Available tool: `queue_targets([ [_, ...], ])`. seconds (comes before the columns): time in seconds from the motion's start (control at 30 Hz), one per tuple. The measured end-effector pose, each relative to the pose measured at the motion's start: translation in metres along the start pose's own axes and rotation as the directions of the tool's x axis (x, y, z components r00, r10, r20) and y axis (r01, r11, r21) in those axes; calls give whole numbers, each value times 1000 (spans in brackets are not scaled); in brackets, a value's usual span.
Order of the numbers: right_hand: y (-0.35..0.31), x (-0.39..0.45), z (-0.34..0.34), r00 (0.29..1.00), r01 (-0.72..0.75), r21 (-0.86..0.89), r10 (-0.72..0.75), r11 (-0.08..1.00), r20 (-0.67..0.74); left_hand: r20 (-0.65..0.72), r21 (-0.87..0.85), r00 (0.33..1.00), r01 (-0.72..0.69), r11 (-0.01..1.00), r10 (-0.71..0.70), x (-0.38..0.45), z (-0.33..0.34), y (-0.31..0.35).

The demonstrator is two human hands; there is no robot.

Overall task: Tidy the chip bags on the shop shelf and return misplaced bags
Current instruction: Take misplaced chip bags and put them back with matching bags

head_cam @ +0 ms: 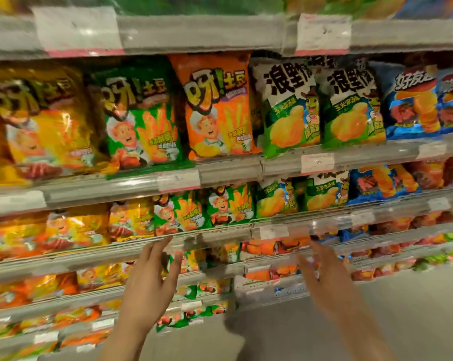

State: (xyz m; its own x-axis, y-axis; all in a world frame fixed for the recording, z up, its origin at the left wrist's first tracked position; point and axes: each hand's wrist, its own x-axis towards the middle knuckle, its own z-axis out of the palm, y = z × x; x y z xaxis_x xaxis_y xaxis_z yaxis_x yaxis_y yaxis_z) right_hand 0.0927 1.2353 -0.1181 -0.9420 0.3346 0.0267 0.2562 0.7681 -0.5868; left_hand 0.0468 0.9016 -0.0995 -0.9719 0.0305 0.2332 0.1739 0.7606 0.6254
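An upper shelf (228, 168) carries upright chip bags: a yellow bag (45, 121) at left, a green potato-stick bag (142, 115), an orange potato-stick bag (217, 105), two white-and-green crisp bags (288, 108) (350, 105), then blue bags (413, 100). My left hand (152, 280) and my right hand (324, 282) are raised in front of the lower shelves, fingers spread, empty and touching no bag. The picture is blurred by motion.
Lower shelves hold more yellow, green (230, 204), white-and-green (324, 194), blue (379, 183) and orange-red bags. Price tags (317, 162) run along the shelf rails. A top shelf (194, 32) sits overhead. Grey floor (415, 308) lies at lower right.
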Motion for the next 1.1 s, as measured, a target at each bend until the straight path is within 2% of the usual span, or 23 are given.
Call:
queue_targets([
  [0.17,-44,20,-9,990,122,-12,-123,992,-74,-46,-16,999,-18,1000,17,21,-24,3],
  [0.37,-98,81,-38,935,304,-82,-314,949,-164,-164,51,969,-180,982,186,81,-54,39],
  [0.5,-143,118,-62,819,487,-103,-495,867,-290,-245,50,930,-270,962,273,123,-61,82],
  [0.53,-154,128,-67,820,499,-71,-497,864,-283,-273,30,922,-276,961,274,134,-60,93],
  [0.67,-197,166,-69,880,463,212,-420,860,-220,-334,-4,898,-306,952,287,171,-45,125],
  [0.77,-217,181,-60,925,377,437,-354,817,-137,-324,-22,920,-240,970,220,184,-35,134],
  [0.9,-222,184,-51,949,299,494,-309,817,-63,-293,-28,927,-253,967,234,189,-24,133],
  [1.1,-216,192,-58,942,307,539,-332,785,-52,-322,-101,911,-302,948,256,193,-21,133],
])
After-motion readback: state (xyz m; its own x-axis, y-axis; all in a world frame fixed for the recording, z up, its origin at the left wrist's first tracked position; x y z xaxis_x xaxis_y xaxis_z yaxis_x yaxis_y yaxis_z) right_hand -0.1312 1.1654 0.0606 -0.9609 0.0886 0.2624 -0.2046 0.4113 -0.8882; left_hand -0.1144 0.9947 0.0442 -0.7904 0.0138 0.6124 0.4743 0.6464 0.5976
